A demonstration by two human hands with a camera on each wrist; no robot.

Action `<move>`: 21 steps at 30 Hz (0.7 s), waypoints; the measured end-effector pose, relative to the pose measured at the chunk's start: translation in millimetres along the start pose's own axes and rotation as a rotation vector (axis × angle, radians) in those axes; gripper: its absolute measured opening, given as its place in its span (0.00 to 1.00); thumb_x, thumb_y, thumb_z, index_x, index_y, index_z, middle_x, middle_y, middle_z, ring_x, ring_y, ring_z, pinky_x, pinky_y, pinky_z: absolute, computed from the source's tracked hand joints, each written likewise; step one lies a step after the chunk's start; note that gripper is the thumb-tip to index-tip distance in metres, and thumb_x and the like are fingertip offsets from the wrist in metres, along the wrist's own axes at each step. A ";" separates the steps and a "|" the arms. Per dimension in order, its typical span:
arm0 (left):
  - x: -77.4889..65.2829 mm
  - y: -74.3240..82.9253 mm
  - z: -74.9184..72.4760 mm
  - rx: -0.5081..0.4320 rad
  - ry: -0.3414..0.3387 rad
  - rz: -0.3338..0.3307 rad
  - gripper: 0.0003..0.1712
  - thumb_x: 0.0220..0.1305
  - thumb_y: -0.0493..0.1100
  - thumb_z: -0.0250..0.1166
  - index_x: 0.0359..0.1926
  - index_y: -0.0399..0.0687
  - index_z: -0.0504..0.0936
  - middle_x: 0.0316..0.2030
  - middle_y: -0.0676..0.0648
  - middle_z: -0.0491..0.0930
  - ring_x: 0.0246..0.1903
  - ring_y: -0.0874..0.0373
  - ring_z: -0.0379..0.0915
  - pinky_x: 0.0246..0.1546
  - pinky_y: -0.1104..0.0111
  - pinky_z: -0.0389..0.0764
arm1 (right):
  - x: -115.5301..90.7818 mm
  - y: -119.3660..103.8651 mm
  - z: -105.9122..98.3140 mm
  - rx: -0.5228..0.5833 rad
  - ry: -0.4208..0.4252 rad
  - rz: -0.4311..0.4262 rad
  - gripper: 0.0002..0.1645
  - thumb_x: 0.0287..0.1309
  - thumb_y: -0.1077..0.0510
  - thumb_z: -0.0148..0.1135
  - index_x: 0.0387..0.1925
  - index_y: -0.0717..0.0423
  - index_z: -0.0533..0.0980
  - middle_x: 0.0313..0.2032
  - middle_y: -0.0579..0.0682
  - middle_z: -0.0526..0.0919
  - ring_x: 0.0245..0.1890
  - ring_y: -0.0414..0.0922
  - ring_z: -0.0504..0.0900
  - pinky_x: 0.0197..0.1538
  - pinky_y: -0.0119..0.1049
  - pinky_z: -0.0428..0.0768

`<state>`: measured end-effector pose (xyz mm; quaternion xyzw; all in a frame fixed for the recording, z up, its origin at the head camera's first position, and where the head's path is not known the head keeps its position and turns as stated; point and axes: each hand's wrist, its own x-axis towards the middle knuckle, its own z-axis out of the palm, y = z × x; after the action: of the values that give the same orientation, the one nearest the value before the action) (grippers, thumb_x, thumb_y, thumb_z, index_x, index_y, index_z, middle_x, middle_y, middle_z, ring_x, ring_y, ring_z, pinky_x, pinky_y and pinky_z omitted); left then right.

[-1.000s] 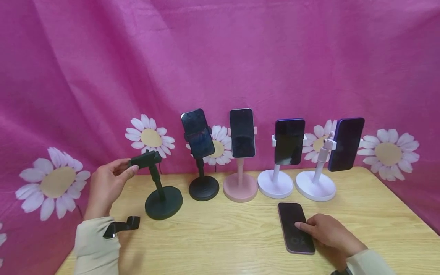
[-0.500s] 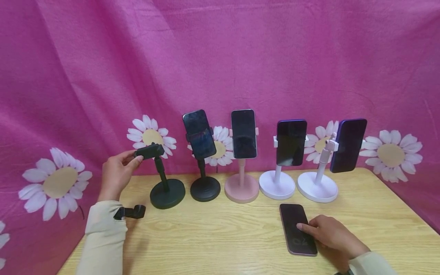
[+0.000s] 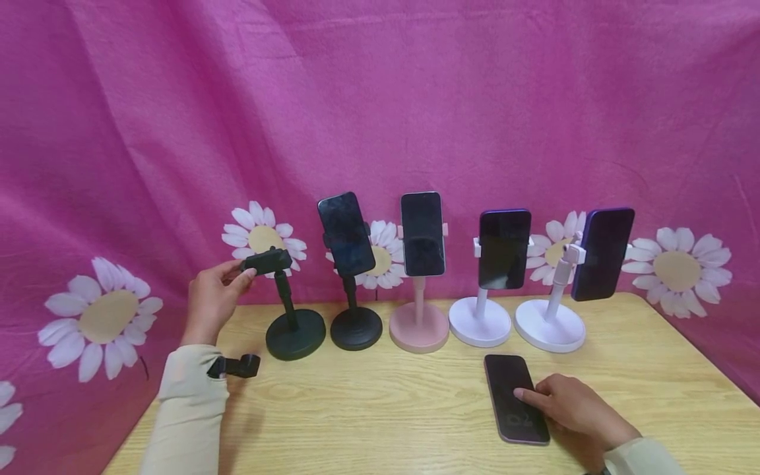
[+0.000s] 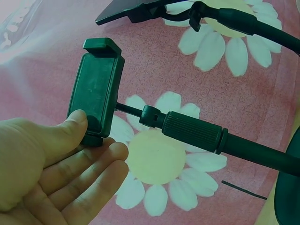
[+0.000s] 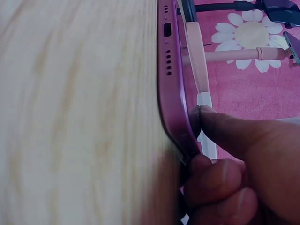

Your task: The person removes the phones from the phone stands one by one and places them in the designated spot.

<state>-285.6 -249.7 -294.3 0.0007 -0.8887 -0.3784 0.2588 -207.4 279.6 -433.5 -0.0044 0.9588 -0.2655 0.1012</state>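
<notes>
My left hand (image 3: 210, 300) pinches the clamp head of a dark green phone stand (image 3: 295, 335) at the left of the row. In the left wrist view the thumb lies on the front of the clamp (image 4: 96, 89), near its lower end, with fingers behind. No phone sits in that clamp. On the table at the right lies a phone (image 3: 513, 402), screen up, with a pinkish-purple edge. My right hand (image 3: 576, 406) grips its right side, thumb on the screen. From the right wrist, the curled fingers (image 5: 220, 183) show at the phone's edge.
Right of the green stand, a black stand (image 3: 356, 328), a pink stand (image 3: 419, 326) and two white stands (image 3: 479, 323) each hold a phone. A magenta cloth (image 3: 380, 99) with daisies hangs behind the wooden table (image 3: 368, 409).
My left hand has moved the green stand rightward and slightly back, closer to the black stand. The right hand and its phone stay almost in place.
</notes>
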 end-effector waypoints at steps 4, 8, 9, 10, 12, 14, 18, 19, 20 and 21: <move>1.1 0.5 2.4 0.012 0.019 0.018 0.23 0.65 0.44 0.64 0.58 0.38 0.78 0.39 0.37 0.85 0.39 0.44 0.84 0.42 0.62 0.72 | 0.2 1.0 0.1 0.002 0.000 0.003 0.28 0.58 0.34 0.59 0.27 0.54 0.80 0.15 0.48 0.71 0.15 0.44 0.70 0.27 0.36 0.66; 1.4 0.7 3.7 0.018 0.034 0.018 0.23 0.66 0.44 0.64 0.59 0.39 0.77 0.39 0.37 0.85 0.40 0.43 0.83 0.42 0.61 0.72 | 0.4 1.2 -0.1 0.002 -0.004 0.004 0.27 0.58 0.34 0.59 0.27 0.54 0.80 0.15 0.48 0.71 0.14 0.43 0.70 0.27 0.36 0.66; 1.4 0.8 4.1 0.021 0.038 0.016 0.23 0.66 0.44 0.64 0.59 0.40 0.77 0.39 0.37 0.85 0.40 0.43 0.83 0.42 0.60 0.72 | 0.2 1.2 -0.1 0.002 -0.004 -0.002 0.27 0.58 0.34 0.59 0.27 0.54 0.80 0.14 0.48 0.71 0.14 0.43 0.70 0.26 0.36 0.66; 1.6 0.7 4.6 0.023 0.043 0.014 0.23 0.66 0.44 0.63 0.59 0.40 0.77 0.39 0.37 0.85 0.40 0.43 0.83 0.42 0.60 0.72 | 0.1 0.9 -0.2 0.003 -0.002 -0.005 0.27 0.58 0.35 0.59 0.26 0.54 0.80 0.14 0.48 0.71 0.14 0.43 0.70 0.26 0.36 0.66; 1.7 0.5 5.5 0.028 0.055 0.009 0.23 0.66 0.44 0.63 0.60 0.40 0.77 0.40 0.37 0.85 0.41 0.43 0.83 0.42 0.59 0.72 | -0.6 0.4 -0.4 0.007 -0.003 -0.008 0.27 0.59 0.35 0.59 0.26 0.54 0.80 0.15 0.48 0.71 0.15 0.44 0.70 0.27 0.37 0.67; 2.1 -0.2 6.0 0.031 0.061 0.008 0.22 0.66 0.44 0.63 0.60 0.41 0.77 0.40 0.37 0.85 0.41 0.43 0.83 0.43 0.58 0.73 | -0.8 -0.4 0.0 0.006 -0.002 -0.004 0.27 0.59 0.35 0.59 0.26 0.55 0.79 0.15 0.48 0.71 0.15 0.44 0.70 0.27 0.37 0.67; 2.2 0.3 6.6 0.026 0.064 0.007 0.24 0.66 0.43 0.63 0.61 0.41 0.76 0.44 0.35 0.83 0.43 0.42 0.82 0.47 0.54 0.77 | -0.5 -1.2 -0.4 -0.009 -0.008 0.006 0.28 0.58 0.34 0.59 0.26 0.55 0.80 0.15 0.48 0.71 0.16 0.44 0.70 0.27 0.36 0.67; 1.8 1.2 6.5 0.027 0.061 0.005 0.25 0.66 0.44 0.63 0.62 0.42 0.75 0.45 0.35 0.83 0.44 0.42 0.82 0.48 0.53 0.77 | -0.7 -1.4 -0.8 -0.009 -0.012 0.012 0.28 0.58 0.34 0.58 0.26 0.55 0.80 0.15 0.48 0.71 0.16 0.44 0.70 0.27 0.36 0.67; 1.2 2.6 6.1 0.028 0.059 0.003 0.26 0.66 0.44 0.64 0.63 0.42 0.74 0.47 0.34 0.82 0.45 0.41 0.81 0.48 0.52 0.77 | -0.8 -1.3 -1.3 -0.006 -0.013 0.013 0.29 0.59 0.33 0.58 0.26 0.55 0.79 0.16 0.48 0.71 0.17 0.44 0.70 0.27 0.36 0.67; 0.3 4.3 5.6 0.031 0.059 0.002 0.27 0.66 0.45 0.63 0.64 0.42 0.73 0.49 0.34 0.81 0.46 0.41 0.80 0.50 0.51 0.76 | -1.3 -1.5 -2.0 0.003 -0.012 0.016 0.29 0.59 0.33 0.57 0.25 0.55 0.79 0.16 0.48 0.72 0.18 0.44 0.70 0.27 0.36 0.67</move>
<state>-287.5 -242.9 -294.5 0.0151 -0.8863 -0.3643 0.2854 -206.5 279.4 -430.8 0.0017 0.9578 -0.2661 0.1089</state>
